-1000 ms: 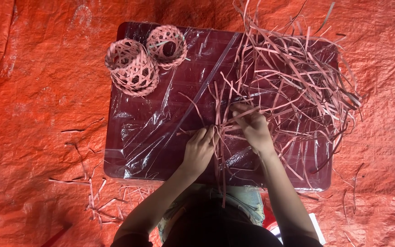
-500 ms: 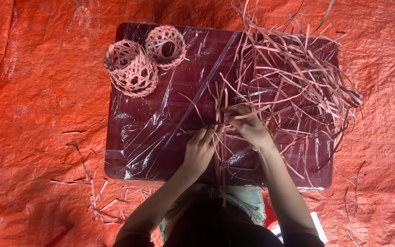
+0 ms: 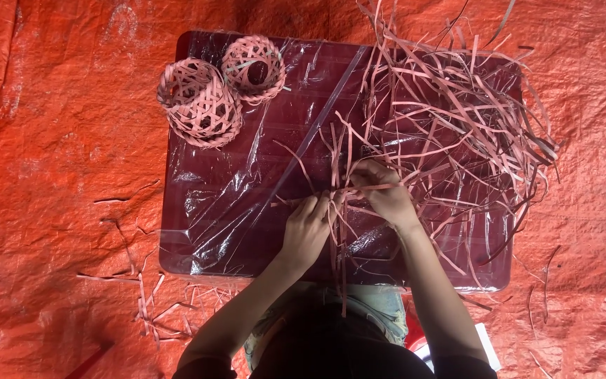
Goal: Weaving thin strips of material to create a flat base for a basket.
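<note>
the left hand (image 3: pixel 308 228) is pinching a few thin pink strips (image 3: pixel 338 210) near the middle of the frame, fingers pressed close together. the right hand (image 3: pixel 385 193) is sitting just beside it, a little higher and to the right, and its fingers are curling around one strip that is lying flat across between both hands. the strips are crossing each other there, some going up and down and some going sideways, so the weaving looks like it is only just starting. no round shape is showing yet in the hands.

two little woven baskets (image 3: pixel 201 102) are already sitting finished at the upper left of the dark red table (image 3: pixel 219 231), touching each other. a big loose pile of strips (image 3: pixel 457 119) is waiting at the upper right, so lots is left to use. the strips are long, flat, bendy and pale pink. the table is shining under clear plastic wrap. small cut bits (image 3: pixel 156 309) are lying on the orange sheet (image 3: pixel 36 175) at the lower left.
</note>
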